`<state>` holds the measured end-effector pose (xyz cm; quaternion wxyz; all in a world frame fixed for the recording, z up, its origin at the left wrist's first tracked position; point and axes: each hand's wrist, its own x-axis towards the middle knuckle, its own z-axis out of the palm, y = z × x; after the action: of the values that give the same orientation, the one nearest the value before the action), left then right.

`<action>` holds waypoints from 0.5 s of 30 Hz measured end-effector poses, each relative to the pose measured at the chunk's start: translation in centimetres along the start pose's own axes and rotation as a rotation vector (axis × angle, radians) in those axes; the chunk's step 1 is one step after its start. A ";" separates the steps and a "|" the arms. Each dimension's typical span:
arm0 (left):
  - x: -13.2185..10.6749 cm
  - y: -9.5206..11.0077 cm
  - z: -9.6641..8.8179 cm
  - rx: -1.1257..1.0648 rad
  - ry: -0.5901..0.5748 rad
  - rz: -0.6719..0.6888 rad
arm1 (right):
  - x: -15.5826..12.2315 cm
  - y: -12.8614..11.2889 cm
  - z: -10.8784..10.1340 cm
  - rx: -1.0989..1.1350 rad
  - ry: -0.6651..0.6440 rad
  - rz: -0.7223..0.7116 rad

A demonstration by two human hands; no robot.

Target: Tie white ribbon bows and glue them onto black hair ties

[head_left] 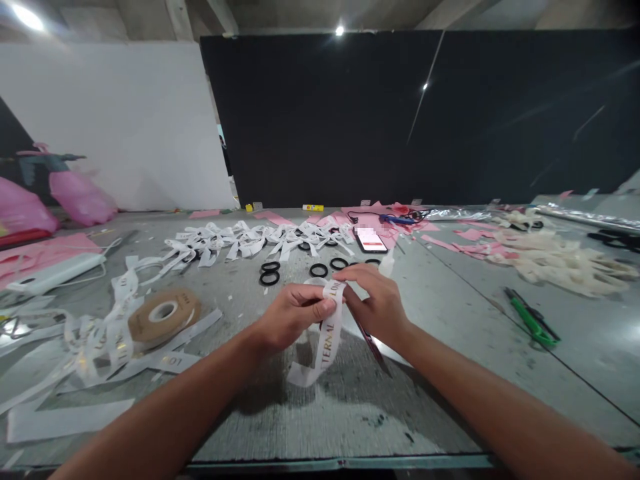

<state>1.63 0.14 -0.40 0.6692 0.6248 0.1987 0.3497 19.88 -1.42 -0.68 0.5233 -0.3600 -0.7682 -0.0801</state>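
Observation:
My left hand (293, 317) and my right hand (376, 300) meet at the middle of the grey table (310, 413), both pinched on a strip of white printed ribbon (325, 340). The strip folds over between the fingers and its tail hangs down toward me in a loop. A dark thin thing (373, 348) sticks out under my right hand; I cannot tell what it is. Just beyond my hands lie several black rings (270, 275).
A ribbon spool (164, 312) with loose white ribbon lies left. A row of finished white bows (250, 240) runs across the back, near a phone (371, 240) and pink scraps. Green scissors (533, 320) and a cream pile (560, 260) lie right.

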 end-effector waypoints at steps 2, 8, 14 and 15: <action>0.1 -0.2 0.1 -0.147 0.072 -0.022 | -0.2 -0.3 0.2 0.052 -0.049 0.073; 0.9 -0.4 0.0 -0.141 0.272 0.053 | -0.5 -1.2 0.6 0.174 -0.222 0.340; 1.5 -1.3 -0.7 0.267 0.356 0.190 | -0.5 -0.8 1.1 0.272 -0.248 0.393; 1.5 -1.4 -0.8 0.314 0.358 0.216 | -0.5 -0.8 1.1 0.287 -0.245 0.397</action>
<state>2.39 1.79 -1.59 0.4771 0.6669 0.2979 0.4888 18.61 -1.67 -1.40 0.4775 -0.4326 -0.7438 0.1776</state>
